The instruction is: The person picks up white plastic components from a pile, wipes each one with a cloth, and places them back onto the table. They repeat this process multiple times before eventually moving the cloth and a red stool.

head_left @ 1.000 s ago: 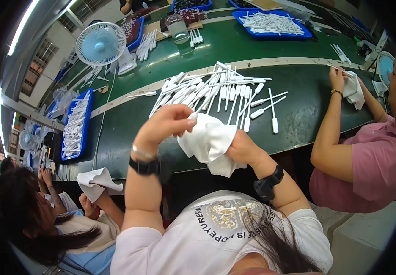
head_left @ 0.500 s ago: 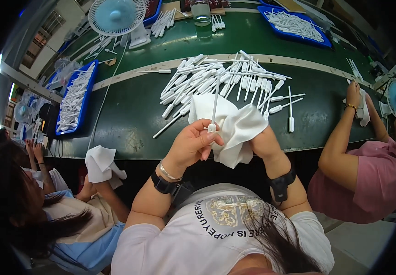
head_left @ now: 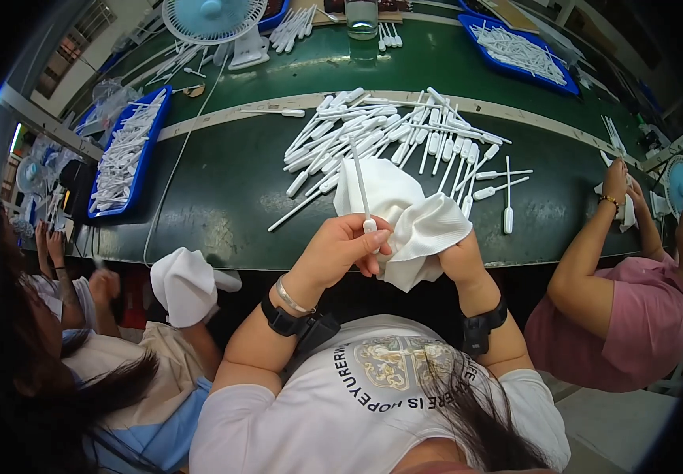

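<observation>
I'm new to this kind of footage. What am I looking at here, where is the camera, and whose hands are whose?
There is no machine here. The camera sits on a person's head and looks down, so the curved edges are only lens bend. The two forearms rising from the bottom belong to the wearer. The left hand pinches a thin white plastic stick by its thicker end, standing upright. The right hand holds a white cloth bunched against that stick. Ahead is a green table with a loose pile of similar white sticks. Blue trays with more of them sit at the left and far right, and a small fan stands at the back. The people at either side are co-workers; the one on the left holds a white cloth too.
</observation>
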Motion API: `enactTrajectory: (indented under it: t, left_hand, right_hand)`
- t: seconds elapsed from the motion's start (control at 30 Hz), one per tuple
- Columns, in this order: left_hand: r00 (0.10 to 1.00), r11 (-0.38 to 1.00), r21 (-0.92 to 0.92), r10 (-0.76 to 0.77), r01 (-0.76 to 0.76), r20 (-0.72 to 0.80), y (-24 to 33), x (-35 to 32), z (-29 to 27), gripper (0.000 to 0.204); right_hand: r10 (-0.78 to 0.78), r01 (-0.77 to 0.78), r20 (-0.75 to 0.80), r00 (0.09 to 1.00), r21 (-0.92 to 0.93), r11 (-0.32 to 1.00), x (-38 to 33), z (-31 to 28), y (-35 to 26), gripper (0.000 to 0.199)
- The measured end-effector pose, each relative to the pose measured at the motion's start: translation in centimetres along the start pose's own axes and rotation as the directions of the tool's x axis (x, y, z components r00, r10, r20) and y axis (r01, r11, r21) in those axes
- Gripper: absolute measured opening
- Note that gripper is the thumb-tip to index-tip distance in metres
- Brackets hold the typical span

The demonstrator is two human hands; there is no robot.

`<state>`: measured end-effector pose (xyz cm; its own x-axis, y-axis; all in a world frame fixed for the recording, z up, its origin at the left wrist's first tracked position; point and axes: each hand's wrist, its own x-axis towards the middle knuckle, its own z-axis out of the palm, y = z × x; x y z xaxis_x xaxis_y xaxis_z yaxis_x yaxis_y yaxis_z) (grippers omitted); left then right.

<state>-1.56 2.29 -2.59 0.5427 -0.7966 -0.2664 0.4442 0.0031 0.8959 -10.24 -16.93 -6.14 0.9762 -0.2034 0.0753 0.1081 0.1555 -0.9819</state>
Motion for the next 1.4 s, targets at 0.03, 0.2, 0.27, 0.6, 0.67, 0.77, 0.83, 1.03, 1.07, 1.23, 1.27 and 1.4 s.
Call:
enactTrajectory:
  t: [0.03,0.2,0.27,0.6,0.67,0.77,0.83,1.03,1.07,1.23,1.27,1.4]
  left_hand:
    - [1.0,0.999,0.044,0.003,-0.003,-0.009,0.2,-0.1,0.0,0.025]
    - [1.0,0.996,0.09,-0.008,0.01,-0.026,0.4,-0.2,0.5,0.024]
    - [1.0,0.997,0.073,-0.016,0.018,-0.025,0.3,0.0,0.5,0.023]
    - [0.911,0.497,0.806,0.394,-0.322,0.122,-1.6,1.0,2.7,0.015]
    - [0.901,0.471,0.817,0.416,-0.331,0.125,-1.7,1.2,2.7,0.014]
    - [0.919,0.524,0.814,0.394,-0.251,0.03,-1.1,1.2,3.2,0.013]
    - [0.924,0.528,0.818,0.381,-0.228,0.011,-0.6,0.9,3.7,0.014]
    - [0.901,0.475,0.848,0.434,-0.235,0.006,-0.4,0.3,3.8,0.015]
    - [0.901,0.474,0.849,0.433,-0.235,0.007,-0.4,0.4,3.9,0.015]
    - [0.891,0.452,0.867,0.453,-0.21,-0.02,-0.6,0.3,4.1,0.014]
    - [0.901,0.465,0.861,0.433,-0.205,-0.02,-0.7,0.2,3.9,0.014]
    - [0.913,0.492,0.845,0.407,-0.209,-0.011,-0.9,0.3,4.0,0.012]
  right_hand:
    - [0.0,0.0,0.0,1.0,0.001,1.0,0.1,0.1,0.0,0.026]
    - [-0.045,0.045,0.003,0.999,-0.046,0.998,0.1,0.0,0.0,0.026]
    - [-0.049,0.048,-0.011,0.999,-0.032,0.998,0.3,0.2,-0.2,0.026]
    - [-0.09,0.09,0.006,0.996,-0.052,0.995,0.0,1.9,-0.5,0.027]
    - [-0.098,0.098,0.018,0.995,0.006,0.995,-0.1,1.8,-0.1,0.028]
    - [-0.041,0.036,0.021,0.999,0.194,0.98,0.3,1.1,-0.2,0.03]
    - [-0.006,-0.003,0.033,0.999,0.284,0.959,0.1,0.7,-0.2,0.031]
    - [-0.08,0.067,0.047,0.996,0.237,0.969,-0.1,-0.2,0.0,0.03]
    - [-0.098,0.089,0.05,0.994,0.167,0.982,-0.1,-0.2,0.1,0.029]
    - [0.05,-0.028,-0.033,0.998,0.472,0.881,0.1,0.2,0.8,0.027]
    - [0.032,-0.014,-0.035,0.999,0.431,0.902,0.0,0.3,0.7,0.026]
    - [-0.059,0.069,-0.049,0.997,0.248,0.966,-0.3,0.7,0.2,0.022]
